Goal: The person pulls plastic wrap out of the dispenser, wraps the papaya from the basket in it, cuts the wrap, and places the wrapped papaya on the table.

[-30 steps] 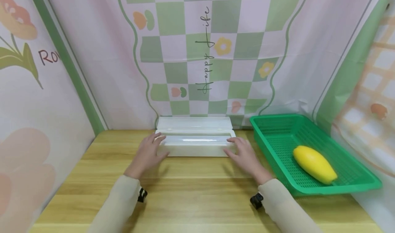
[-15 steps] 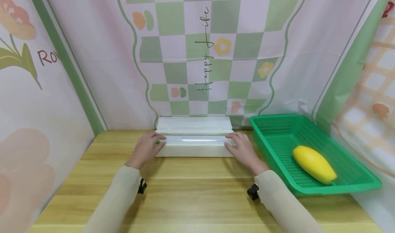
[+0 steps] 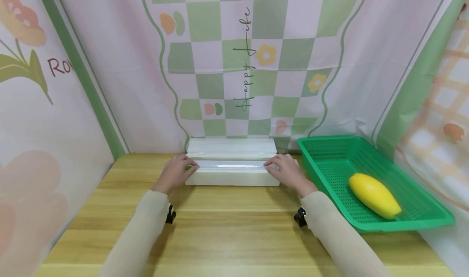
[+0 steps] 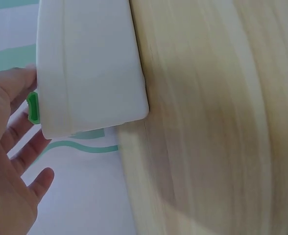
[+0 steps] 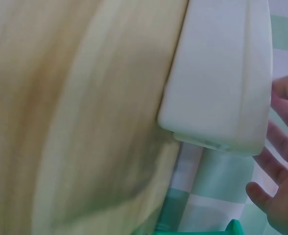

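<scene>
The roll [image 3: 231, 165] is pinched by nearly closed left hand [image 3: 176, 172], at its three o'clock, and right hand [image 3: 287, 171], at nine.

Wears long, pale-beige sleeves [image 3: 142, 228], loose and lightly creased, plain down to the cuffs [image 3: 159, 198], with a small, blocky black device [image 3: 170, 214] just inside each.

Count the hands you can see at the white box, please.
2: the left hand at the left end of the white box, the right hand at its right end.
</scene>
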### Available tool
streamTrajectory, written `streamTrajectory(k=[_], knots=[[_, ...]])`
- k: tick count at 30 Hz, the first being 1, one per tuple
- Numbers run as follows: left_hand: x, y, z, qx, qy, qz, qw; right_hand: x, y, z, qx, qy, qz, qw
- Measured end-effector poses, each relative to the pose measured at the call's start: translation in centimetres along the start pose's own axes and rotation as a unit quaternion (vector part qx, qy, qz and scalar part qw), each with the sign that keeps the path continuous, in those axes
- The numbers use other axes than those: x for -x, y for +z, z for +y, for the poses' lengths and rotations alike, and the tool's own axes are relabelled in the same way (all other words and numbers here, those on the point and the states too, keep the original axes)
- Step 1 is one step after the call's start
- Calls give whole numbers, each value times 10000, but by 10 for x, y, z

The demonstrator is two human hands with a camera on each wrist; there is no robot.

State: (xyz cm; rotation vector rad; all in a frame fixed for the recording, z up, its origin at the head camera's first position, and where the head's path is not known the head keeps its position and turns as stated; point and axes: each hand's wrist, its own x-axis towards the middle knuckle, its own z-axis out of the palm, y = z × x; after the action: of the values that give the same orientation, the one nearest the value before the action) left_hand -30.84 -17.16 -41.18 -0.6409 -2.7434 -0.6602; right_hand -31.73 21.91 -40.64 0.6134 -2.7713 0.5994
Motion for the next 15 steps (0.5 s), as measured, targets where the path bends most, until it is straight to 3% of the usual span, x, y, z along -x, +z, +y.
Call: streamTrajectory(k=[15], knots=[[-10, 4, -2, -424, -181, -145, 9988, -11, 3, 0, 201, 128, -106, 9997]])
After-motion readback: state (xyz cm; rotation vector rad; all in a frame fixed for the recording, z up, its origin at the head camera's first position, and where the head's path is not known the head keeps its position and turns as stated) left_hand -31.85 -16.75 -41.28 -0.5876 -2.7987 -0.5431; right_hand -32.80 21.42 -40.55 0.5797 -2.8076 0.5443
